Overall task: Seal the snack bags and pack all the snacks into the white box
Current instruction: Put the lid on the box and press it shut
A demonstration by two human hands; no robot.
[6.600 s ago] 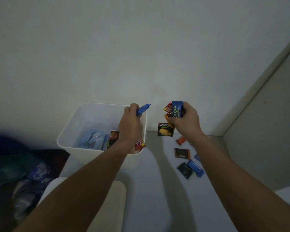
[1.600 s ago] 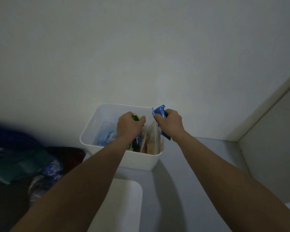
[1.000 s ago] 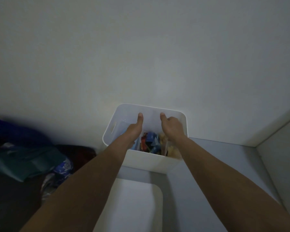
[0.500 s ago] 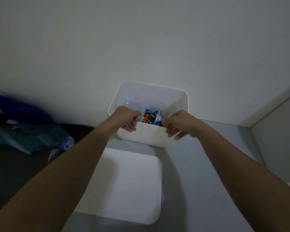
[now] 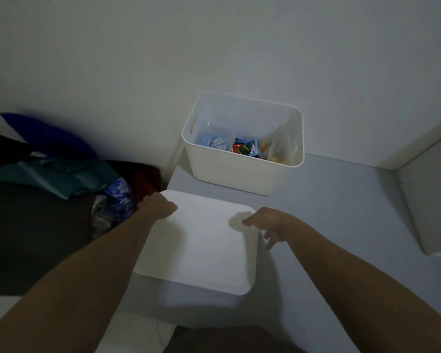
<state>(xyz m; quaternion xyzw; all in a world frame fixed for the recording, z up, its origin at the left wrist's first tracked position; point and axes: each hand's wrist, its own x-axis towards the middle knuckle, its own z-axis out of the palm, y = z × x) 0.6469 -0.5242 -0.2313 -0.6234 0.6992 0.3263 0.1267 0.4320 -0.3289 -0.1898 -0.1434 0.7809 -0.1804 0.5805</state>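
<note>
A grey flat-topped table (image 5: 341,212) carries an open white plastic box (image 5: 239,171) near the wall and a white rounded-corner lid (image 5: 204,250) nearer.

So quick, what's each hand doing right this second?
Left hand: fingers curled over the far left corner of the white lid, gripping it.
Right hand: open, fingers spread at the lid's right edge, holding nothing.

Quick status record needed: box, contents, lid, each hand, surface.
box: white box open, upright on the grey surface against the wall
contents: snack packets and clear bags inside; whether the bags are sealed cannot be told
lid: white lid in front of the box, not on it
left hand: left hand grips the lid's far left corner
right hand: right hand at the lid's right edge, fingers spread, grip not clear
loose snacks: none seen on the surface
</note>
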